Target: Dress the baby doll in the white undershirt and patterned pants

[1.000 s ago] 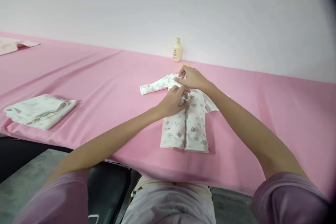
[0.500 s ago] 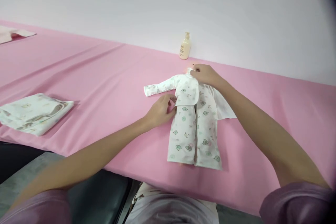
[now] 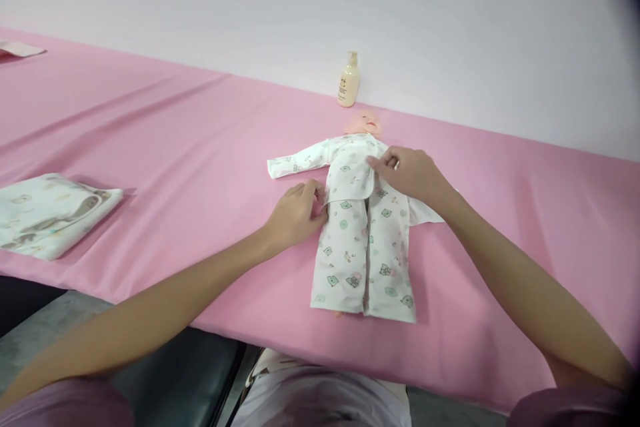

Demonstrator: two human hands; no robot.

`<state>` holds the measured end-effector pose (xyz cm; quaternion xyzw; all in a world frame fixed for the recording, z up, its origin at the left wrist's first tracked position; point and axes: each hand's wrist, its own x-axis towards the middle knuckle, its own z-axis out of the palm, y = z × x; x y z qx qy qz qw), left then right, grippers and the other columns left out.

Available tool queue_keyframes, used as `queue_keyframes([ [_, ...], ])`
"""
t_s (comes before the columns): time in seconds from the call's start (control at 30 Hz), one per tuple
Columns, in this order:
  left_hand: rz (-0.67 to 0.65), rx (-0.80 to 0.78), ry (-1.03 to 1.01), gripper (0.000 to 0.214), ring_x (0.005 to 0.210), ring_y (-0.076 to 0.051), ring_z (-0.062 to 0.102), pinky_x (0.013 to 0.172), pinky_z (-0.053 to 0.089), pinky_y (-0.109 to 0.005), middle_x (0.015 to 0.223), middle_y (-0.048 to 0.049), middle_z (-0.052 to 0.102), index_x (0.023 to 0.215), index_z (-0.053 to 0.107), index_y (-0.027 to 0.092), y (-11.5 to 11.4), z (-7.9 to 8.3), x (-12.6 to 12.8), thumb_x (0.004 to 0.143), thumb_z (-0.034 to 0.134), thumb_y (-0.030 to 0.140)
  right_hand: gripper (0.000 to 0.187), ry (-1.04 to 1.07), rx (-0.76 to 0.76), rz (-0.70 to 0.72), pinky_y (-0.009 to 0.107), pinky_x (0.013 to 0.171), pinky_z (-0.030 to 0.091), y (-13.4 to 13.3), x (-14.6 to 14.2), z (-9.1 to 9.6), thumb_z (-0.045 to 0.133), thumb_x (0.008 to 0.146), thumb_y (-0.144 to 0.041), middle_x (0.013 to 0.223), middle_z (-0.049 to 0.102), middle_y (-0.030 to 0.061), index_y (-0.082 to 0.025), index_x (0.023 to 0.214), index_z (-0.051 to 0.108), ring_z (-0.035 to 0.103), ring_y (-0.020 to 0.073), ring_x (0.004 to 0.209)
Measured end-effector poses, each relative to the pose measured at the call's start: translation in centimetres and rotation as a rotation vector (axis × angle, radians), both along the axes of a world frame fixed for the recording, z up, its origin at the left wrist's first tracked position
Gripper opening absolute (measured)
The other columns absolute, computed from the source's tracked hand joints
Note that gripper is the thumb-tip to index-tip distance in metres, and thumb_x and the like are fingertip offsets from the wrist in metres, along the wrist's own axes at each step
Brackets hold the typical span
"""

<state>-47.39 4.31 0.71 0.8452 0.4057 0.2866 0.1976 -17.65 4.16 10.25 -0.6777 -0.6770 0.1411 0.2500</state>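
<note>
A baby doll (image 3: 363,123) lies face up with its head toward the wall. It wears a white printed baby shirt (image 3: 346,167) and white printed trousers (image 3: 340,260). One sleeve stretches out to the left; the other is partly behind my right forearm. My left hand (image 3: 299,213) is closed at the shirt's lower left edge, thumb and fingers pinching the hem by the waist. Over the chest, my right hand (image 3: 407,173) pinches the shirt's overlapping front edge between thumb and forefinger.
A cream pump bottle (image 3: 349,82) stands against the wall behind the doll's head. A folded printed cloth (image 3: 50,213) lies on the pink table cover (image 3: 200,147) at left. Part of a pale pink cloth (image 3: 23,49) shows far left. A dark seat (image 3: 175,373) is below the table edge.
My right hand has moved down from the doll's neck to its chest, uncovering the head. My left hand stays at the shirt's side. The view has shifted slightly.
</note>
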Motion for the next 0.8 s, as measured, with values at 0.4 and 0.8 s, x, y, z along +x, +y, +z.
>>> queue_keyframes([
  [0.4,0.012,-0.016,-0.012,0.029,0.084,-0.032,0.069,0.076,0.052,-0.048,0.092,-0.0026,0.07,0.104,0.045,0.031,-0.6,0.6,0.0,0.091,0.071,0.027,0.07,0.319,-0.25,0.121,0.037,0.062,0.041,-4.2,-0.8,0.1,0.084,0.089,-0.088,0.071,0.064,0.003,-0.024,0.071,0.061,0.056,0.0192,0.066],
  [0.8,-0.034,0.149,0.052,0.024,0.115,-0.04,0.07,0.101,0.056,-0.061,0.123,-0.0137,0.077,0.12,0.059,0.028,0.0,3.6,-0.1,0.099,0.058,0.037,0.039,0.061,0.074,-0.203,0.047,0.08,0.052,-11.4,7.2,-4.7,0.075,0.102,-0.069,0.103,0.078,0.0053,-0.031,0.109,0.07,0.069,0.0287,0.084],
])
